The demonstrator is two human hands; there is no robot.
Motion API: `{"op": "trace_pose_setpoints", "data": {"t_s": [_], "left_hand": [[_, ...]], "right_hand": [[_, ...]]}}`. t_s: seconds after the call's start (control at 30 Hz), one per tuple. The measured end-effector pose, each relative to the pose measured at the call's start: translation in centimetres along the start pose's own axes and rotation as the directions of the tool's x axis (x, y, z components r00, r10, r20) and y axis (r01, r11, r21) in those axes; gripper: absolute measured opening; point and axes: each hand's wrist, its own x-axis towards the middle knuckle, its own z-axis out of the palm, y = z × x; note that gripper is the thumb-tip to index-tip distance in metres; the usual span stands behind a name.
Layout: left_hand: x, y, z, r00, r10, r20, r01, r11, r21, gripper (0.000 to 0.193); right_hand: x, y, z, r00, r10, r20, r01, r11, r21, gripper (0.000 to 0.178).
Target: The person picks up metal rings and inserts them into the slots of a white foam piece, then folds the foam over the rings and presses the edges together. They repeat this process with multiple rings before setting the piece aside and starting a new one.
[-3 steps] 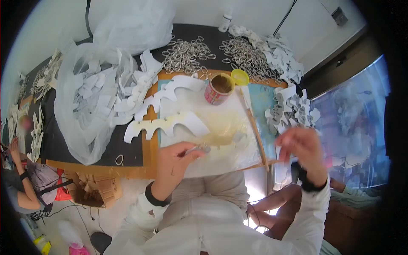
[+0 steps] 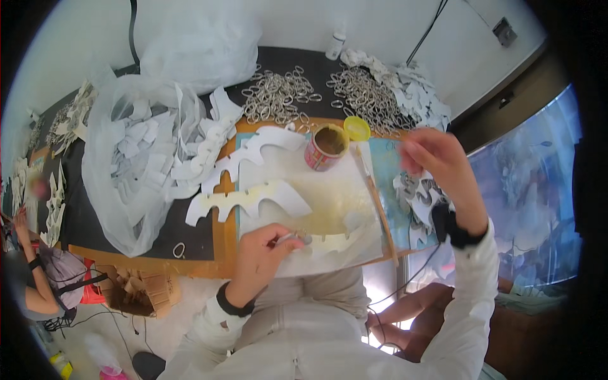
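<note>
Left hand (image 2: 259,253) sits nearest to me, its fingers pinched shut around a small metal ring (image 2: 292,239) pressed down on the glue-stained work sheet (image 2: 329,196), right at the near edge of the bench. From where I watch, the first risk is plain — that sheet looks tacky and yellowed, so I judge the ring or the white cut-out lying under the fingers could stick or smear if the hand drags. Just beyond lies a long scalloped white cut-out (image 2: 250,199), touching the sheet's left edge; a careless sweep of the wrist could push it off toward the plastic bag of cut pieces (image 2: 133,164). Over to the right, my right hand (image 2: 437,161) is lifted above the bench with fingertips closed together, but whether anything is held between them I cannot tell — it blurs there. It hangs near the thin wooden stick (image 2: 373,193) and, further in, the open glue tin (image 2: 326,147) with its yellow lid (image 2: 356,128) beside it; I reckon a quick return of that arm could knock the tin over onto the sheet. Farthest back, heaps of loose metal rings (image 2: 278,95) lie well apart from both hands.
</note>
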Motion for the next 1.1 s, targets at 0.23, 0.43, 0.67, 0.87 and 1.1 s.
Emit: {"op": "trace_pose_setpoints", "data": {"t_s": [0.23,0.43,0.67,0.87,1.1], "left_hand": [[0.8,0.6,-0.8,0.987,-0.101,0.125,0.128,0.962,-0.239,0.013],[0.7,-1.1,-0.8,0.998,0.063,0.005,-0.059,0.964,-0.259,0.015],[0.7,-1.2,-0.3,0.988,0.076,-0.132,-0.114,0.941,-0.319,0.026],[1.0,2.2,-0.8,0.981,-0.147,-0.129,0.077,0.896,-0.438,0.022],[2.5,5.4,-2.1,0.993,0.019,-0.117,-0.038,0.986,-0.164,0.026]], "right_hand": [[21.8,6.6,3.8,0.787,-0.514,0.341,0.612,0.58,-0.538,0.019],[25.8,9.3,7.3,0.673,-0.617,0.408,0.734,0.495,-0.464,0.016],[25.1,9.2,6.7,0.667,-0.654,0.356,0.727,0.465,-0.505,0.011],[20.7,6.5,3.7,0.698,-0.686,0.205,0.688,0.564,-0.457,0.013],[11.1,3.3,1.7,0.846,-0.524,0.104,0.527,0.787,-0.32,0.011]]}}
